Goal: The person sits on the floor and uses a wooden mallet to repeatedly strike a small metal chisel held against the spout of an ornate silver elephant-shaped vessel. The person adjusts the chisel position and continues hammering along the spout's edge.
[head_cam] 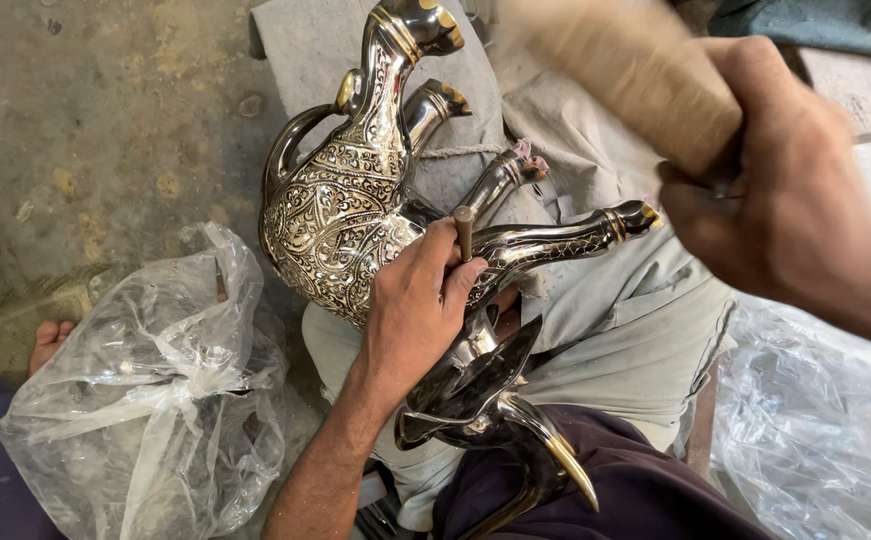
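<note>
Right hand (785, 200), nearest the lens, upper right: grip clenched round a blurred wooden mallet (625, 70). Centre, lying over a grey cloth (645, 340) across the lap: an engraved metal elephant figure (355, 200), legs pointing right, trunk curling near. Looks heavy, rigid, polished and slippery; the chased surface would likely scratch, so best held by body or legs. Left hand (415, 310) presses on its flank, grip pinching a small punch (464, 230) upright. Crumpled clear plastic bag (145, 400), near left, on the floor.

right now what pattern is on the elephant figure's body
Dense silver floral scrollwork engraved on dark metal, clearest in the head view on the elephant figure.
</note>
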